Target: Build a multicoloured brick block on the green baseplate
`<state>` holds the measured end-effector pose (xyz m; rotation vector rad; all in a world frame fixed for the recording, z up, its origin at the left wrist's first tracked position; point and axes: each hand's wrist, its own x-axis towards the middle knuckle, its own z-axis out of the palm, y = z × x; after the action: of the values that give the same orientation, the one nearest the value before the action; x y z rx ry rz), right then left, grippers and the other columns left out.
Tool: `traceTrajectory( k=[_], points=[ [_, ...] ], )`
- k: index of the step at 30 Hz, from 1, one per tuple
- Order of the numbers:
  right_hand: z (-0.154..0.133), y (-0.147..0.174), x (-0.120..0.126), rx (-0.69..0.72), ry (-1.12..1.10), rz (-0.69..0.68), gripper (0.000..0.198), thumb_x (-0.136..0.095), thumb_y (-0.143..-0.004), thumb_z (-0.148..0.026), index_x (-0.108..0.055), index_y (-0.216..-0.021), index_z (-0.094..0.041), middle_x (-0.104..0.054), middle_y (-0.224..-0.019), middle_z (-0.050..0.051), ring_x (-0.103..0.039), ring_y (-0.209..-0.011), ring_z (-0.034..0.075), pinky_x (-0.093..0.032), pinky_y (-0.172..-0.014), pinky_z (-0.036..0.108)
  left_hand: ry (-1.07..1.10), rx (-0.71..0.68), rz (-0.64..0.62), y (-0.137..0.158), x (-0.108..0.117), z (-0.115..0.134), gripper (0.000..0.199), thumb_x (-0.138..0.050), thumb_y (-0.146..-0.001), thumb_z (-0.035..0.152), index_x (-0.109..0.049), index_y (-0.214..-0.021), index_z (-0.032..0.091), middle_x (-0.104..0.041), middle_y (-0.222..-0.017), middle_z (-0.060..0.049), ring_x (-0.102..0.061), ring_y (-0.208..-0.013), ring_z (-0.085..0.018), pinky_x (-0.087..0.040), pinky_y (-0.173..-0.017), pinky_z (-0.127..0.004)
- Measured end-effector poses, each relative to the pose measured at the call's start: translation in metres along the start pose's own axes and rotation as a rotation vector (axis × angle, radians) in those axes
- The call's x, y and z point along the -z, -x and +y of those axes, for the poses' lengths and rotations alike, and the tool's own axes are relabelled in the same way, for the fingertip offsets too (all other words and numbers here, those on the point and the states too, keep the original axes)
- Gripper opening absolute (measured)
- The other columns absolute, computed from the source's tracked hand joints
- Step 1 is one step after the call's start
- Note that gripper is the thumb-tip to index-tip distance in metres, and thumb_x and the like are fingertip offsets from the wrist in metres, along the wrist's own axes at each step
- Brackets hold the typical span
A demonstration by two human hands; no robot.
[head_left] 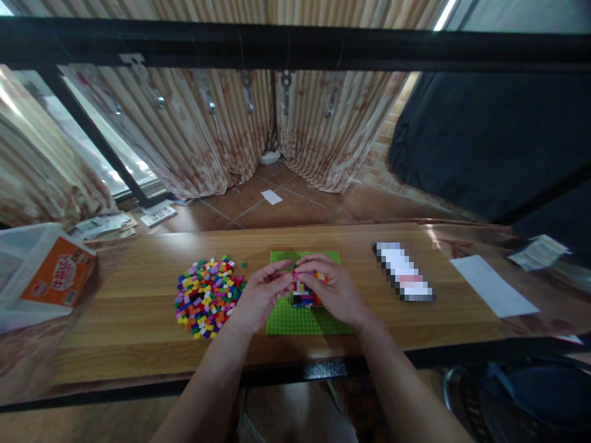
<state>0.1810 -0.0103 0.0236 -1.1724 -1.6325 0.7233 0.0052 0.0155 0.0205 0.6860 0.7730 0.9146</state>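
Note:
Above a green studded baseplate (281,321), my two hands meet fingertip to fingertip. My left hand (264,290) pinches a small toy brick, of which a bit of pink and green shows between the fingers. From the other side, my right hand (333,286) has its thumb and forefinger closed on the same spot. Under and beside the right fingers sits a multicoloured toy-brick build (303,299), with black, blue, white, red and orange parts showing. Its far side is hidden by the right hand. A loose pile of toy bricks (207,295) lies left of my left hand.
A single green brick (244,264) lies beside the pile. On the wooden table (138,295), a phone (404,271) rests at the right, with a white paper (494,285) beyond it. A clear plastic bin (28,314) with an orange label stands at the far left. A dark bar crosses overhead.

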Motion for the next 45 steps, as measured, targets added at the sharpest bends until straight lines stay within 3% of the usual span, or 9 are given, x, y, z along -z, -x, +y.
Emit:
traceTrajectory(
  k=[4,8,19,27,35,45],
  points=[
    [0.016,0.000,0.012,-0.063,0.129,0.167,0.014,-0.068,-0.087,-0.038,-0.077,-0.087,-0.028,-0.071,-0.103,0.005,-0.065,-0.104,0.022,-0.048,-0.098,0.042,-0.125,-0.093,0.146,-0.005,0.006,-0.005,0.041,-0.087,-0.061,0.023,-0.071,-0.097,0.012,-0.073,-0.076,-0.003,-0.063,-0.065,-0.009,-0.048,-0.063,-0.021],
    [0.028,0.000,0.017,-0.133,0.206,0.180,0.016,-0.072,-0.081,-0.042,-0.078,-0.083,-0.027,-0.070,-0.103,0.006,-0.065,-0.102,0.025,-0.047,-0.098,0.046,-0.298,-0.137,0.212,-0.012,0.011,-0.014,0.035,-0.079,-0.067,0.017,-0.070,-0.100,0.011,-0.066,-0.063,0.001,-0.058,-0.058,-0.010,-0.044,-0.057,-0.021],
    [0.034,-0.002,0.007,-0.175,0.292,0.104,0.018,-0.069,-0.080,-0.041,-0.078,-0.078,-0.026,-0.070,-0.107,0.007,-0.063,-0.103,0.026,-0.044,-0.099,0.047,-0.519,-0.111,0.003,-0.009,0.008,-0.020,0.028,-0.062,-0.076,0.014,-0.077,-0.099,0.012,-0.064,-0.062,0.002,-0.047,-0.053,-0.009,-0.037,-0.055,-0.021],
    [0.035,-0.008,0.006,-0.210,0.236,0.127,0.021,-0.071,-0.076,-0.044,-0.076,-0.079,-0.023,-0.073,-0.104,0.008,-0.065,-0.100,0.025,-0.047,-0.095,0.044,-0.534,-0.123,-0.011,-0.008,0.010,-0.020,0.029,-0.061,-0.078,0.013,-0.078,-0.101,0.014,-0.066,-0.067,0.001,-0.050,-0.058,-0.010,-0.039,-0.059,-0.022],
    [0.042,-0.008,0.007,-0.451,0.039,0.073,0.040,-0.081,-0.063,-0.051,-0.078,-0.088,-0.019,-0.076,-0.081,0.006,-0.067,-0.071,0.021,-0.052,-0.071,0.037,-0.534,-0.142,-0.010,-0.007,0.010,-0.023,0.030,-0.061,-0.078,0.011,-0.078,-0.102,0.015,-0.068,-0.068,0.001,-0.053,-0.059,-0.011,-0.043,-0.062,-0.023],
    [0.043,-0.013,0.005,-0.516,-0.093,0.102,0.046,-0.087,-0.052,-0.053,-0.077,-0.080,-0.019,-0.075,-0.074,0.004,-0.065,-0.064,0.018,-0.052,-0.064,0.033,-0.533,-0.176,-0.045,-0.010,0.013,-0.030,0.030,-0.061,-0.079,0.012,-0.079,-0.102,0.016,-0.076,-0.081,-0.002,-0.062,-0.070,-0.014,-0.048,-0.069,-0.024]
  ],
)
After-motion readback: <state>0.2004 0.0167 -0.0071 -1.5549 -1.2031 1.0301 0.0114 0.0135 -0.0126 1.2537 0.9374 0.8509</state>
